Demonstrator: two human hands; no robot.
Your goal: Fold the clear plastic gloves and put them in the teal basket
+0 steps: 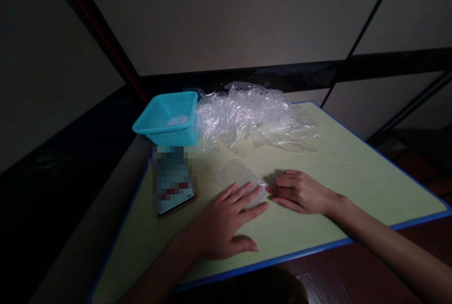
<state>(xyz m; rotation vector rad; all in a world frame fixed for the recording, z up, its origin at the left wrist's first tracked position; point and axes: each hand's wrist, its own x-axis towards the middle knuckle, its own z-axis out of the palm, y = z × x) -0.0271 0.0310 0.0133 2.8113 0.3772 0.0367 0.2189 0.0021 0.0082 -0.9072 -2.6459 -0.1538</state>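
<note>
My left hand (226, 221) lies flat on the pale green table (353, 172), fingers stretched out and spread, pressing down the near end of a thin clear plastic glove (235, 172). My right hand (300, 193) rests beside it on the right, fingers held together and pointing left, their tips touching the same glove's edge. The glove lies flat, running away toward the back left.
A heap of crumpled clear plastic gloves (254, 113) sits at the table's far side. A turquoise plastic tub (169, 118) stands at the back left corner. A phone (174, 179) lies in front of the tub. The table's blue edge (282, 259) runs close below my hands.
</note>
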